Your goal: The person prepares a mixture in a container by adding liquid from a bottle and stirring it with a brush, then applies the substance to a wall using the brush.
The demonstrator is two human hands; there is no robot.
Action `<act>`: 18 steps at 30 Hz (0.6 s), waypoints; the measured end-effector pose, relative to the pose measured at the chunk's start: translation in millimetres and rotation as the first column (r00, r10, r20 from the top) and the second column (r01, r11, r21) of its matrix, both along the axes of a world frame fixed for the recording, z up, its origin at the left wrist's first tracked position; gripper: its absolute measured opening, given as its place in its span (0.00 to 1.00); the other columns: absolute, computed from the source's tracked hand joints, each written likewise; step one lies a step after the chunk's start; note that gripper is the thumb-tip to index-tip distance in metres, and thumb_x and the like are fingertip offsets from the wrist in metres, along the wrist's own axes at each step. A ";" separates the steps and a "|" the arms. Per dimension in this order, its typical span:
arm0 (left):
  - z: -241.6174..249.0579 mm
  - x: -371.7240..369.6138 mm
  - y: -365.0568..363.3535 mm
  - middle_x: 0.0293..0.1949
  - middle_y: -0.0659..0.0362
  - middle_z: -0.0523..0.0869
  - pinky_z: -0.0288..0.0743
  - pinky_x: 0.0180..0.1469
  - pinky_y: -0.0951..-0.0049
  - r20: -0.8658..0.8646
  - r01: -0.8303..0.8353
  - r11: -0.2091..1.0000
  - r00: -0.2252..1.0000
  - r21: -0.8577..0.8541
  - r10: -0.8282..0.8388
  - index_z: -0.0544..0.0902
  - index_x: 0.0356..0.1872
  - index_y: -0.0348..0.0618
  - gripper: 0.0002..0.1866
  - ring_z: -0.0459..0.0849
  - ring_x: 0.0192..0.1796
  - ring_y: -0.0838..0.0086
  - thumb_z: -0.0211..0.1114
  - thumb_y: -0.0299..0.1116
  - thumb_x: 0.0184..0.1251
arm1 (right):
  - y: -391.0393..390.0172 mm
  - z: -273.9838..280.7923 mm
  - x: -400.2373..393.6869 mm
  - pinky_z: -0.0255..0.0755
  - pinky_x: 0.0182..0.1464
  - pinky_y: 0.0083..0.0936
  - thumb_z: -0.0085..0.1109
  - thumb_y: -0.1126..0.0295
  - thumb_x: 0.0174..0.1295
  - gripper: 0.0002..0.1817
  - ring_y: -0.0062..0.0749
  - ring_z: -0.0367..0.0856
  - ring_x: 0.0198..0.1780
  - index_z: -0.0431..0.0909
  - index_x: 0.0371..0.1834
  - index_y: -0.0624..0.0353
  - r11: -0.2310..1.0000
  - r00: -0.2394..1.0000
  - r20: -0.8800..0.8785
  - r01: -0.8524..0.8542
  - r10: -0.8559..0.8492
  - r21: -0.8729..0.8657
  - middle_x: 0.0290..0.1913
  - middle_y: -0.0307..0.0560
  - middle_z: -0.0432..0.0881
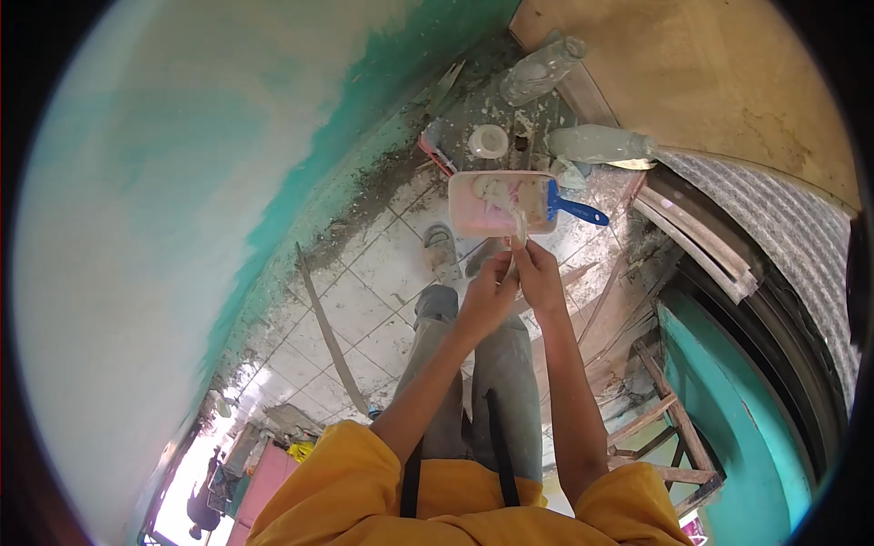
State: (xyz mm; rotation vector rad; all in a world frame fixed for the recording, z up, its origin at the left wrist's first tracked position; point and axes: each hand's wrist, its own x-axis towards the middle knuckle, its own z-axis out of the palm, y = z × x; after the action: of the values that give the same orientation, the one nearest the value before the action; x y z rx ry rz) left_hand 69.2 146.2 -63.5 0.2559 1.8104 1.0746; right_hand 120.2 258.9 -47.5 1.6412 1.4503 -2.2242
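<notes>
My left hand (490, 289) and my right hand (539, 275) meet in front of my legs, fingers pinched close together. Between them is a thin, whitish, strip-like thing (520, 227) whose kind I cannot make out; its upper end reaches over the near rim of a pale pink tray (460, 221). Whitish and pinkish stuff lies inside the tray. A wide paintbrush with a blue handle (581, 211) rests across the tray's right side, its handle sticking out to the right. Neither hand touches the brush.
Beyond the tray stand a small white tub (489, 141) and two cloudy bottles (543, 71). A partly painted wall (182, 182) rises on the left. A long strip (330, 332) lies on the dirty tiles (364, 273). A wooden frame (678, 428) stands at right. A person (202, 505) is far behind.
</notes>
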 end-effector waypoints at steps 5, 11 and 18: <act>-21.7 -20.2 -16.8 0.49 0.51 0.83 0.79 0.50 0.68 0.324 -0.389 0.912 0.852 -0.131 0.410 0.68 0.64 0.34 0.32 0.84 0.50 0.70 0.66 0.51 0.74 | -3.8 10.3 32.1 0.74 0.43 0.19 0.50 0.56 0.81 0.22 0.18 0.82 0.39 0.81 0.58 0.65 0.996 0.996 -0.005 -0.091 0.091 0.005 0.37 0.40 0.87; -63.7 -71.7 -1.5 0.74 0.45 0.66 0.64 0.71 0.45 0.298 -0.412 0.900 0.850 -0.139 0.435 0.47 0.80 0.46 0.57 0.70 0.74 0.53 0.51 0.80 0.65 | -17.8 8.0 68.7 0.72 0.45 0.18 0.48 0.54 0.82 0.22 0.17 0.81 0.41 0.79 0.61 0.61 0.998 0.999 -0.030 -0.013 0.015 0.069 0.38 0.37 0.86; -82.2 -78.6 3.7 0.75 0.48 0.66 0.64 0.74 0.48 0.327 -0.361 0.925 0.894 0.119 0.307 0.55 0.80 0.42 0.53 0.70 0.74 0.56 0.41 0.79 0.70 | -25.1 -0.8 94.2 0.74 0.43 0.20 0.47 0.53 0.82 0.22 0.19 0.82 0.40 0.79 0.60 0.61 0.976 0.981 -0.001 0.195 -0.196 0.097 0.39 0.38 0.85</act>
State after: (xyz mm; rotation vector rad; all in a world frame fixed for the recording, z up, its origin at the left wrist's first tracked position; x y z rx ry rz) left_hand -9.4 149.9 -145.7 -0.1230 1.5127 1.4368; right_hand 214.4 233.8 -48.3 1.8987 1.4761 -2.2723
